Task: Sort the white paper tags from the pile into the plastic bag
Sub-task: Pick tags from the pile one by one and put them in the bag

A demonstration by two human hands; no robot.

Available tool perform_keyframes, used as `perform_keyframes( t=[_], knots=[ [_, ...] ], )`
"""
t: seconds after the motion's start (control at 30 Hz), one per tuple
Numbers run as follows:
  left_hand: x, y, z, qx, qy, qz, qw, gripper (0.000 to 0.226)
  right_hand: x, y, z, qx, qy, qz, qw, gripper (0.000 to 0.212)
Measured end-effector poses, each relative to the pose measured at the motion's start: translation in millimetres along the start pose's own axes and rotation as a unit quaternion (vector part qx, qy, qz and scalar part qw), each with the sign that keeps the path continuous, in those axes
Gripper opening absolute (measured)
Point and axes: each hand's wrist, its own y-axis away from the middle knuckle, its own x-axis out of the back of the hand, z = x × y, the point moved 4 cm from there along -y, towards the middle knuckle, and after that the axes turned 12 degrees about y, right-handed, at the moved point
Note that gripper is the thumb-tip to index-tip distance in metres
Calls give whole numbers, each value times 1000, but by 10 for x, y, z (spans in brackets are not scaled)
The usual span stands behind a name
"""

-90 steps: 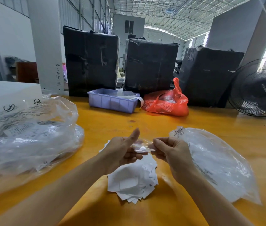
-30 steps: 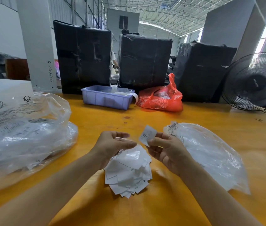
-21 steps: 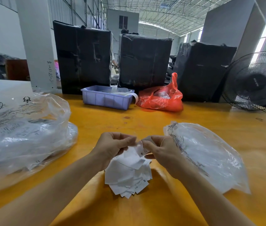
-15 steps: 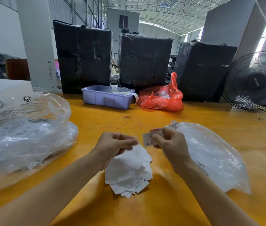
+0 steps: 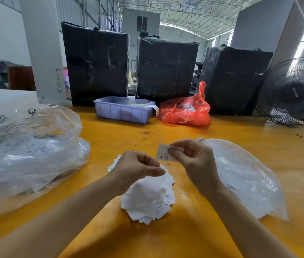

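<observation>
Your right hand point(image 5: 196, 162) pinches one paper tag point(image 5: 163, 155) marked M; your left hand point(image 5: 138, 169) hovers curled, apparently empty, over the pile point(image 5: 151, 198). Tags look light, thin, bendable: pinch one edge.

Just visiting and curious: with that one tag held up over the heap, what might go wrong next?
The right hand pinches the M tag by one edge, so it might slip back into the pile of white tags. The plastic bag lies flat, its mouth unclear, so the tag could land on the yellow table instead.

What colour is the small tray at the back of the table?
The tray is light purple, or lavender; the head view shows it.
</observation>
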Motion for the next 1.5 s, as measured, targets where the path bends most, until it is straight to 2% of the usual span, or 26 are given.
perform_keyframes(
  t=[0.4, 0.6, 1.0, 1.27, 1.5],
  knots=[
    [-6, 16, 55, -5, -14, -14, 1000, 17, -36, 6, 8, 34, 87, -47, 995, 25],
    [28, 8, 77, -2, -22, -12, 1000, 11, 34, -34, 24, 33, 78, -1, 996, 24],
    [26, 6, 63, 2, -24, -23, 999, 1, 17, -15, -5, 57, 96, 2, 994, 24],
    [49, -13, 55, -12, -7, 6, 1000, 18, 62, -19, -36, 66, 71, 42, 994, 26],
    [35, -24, 46, -16, 2, 7, 1000, 21, 17, -8, -11, 99, 126, 29, 987, 25]
  ],
)
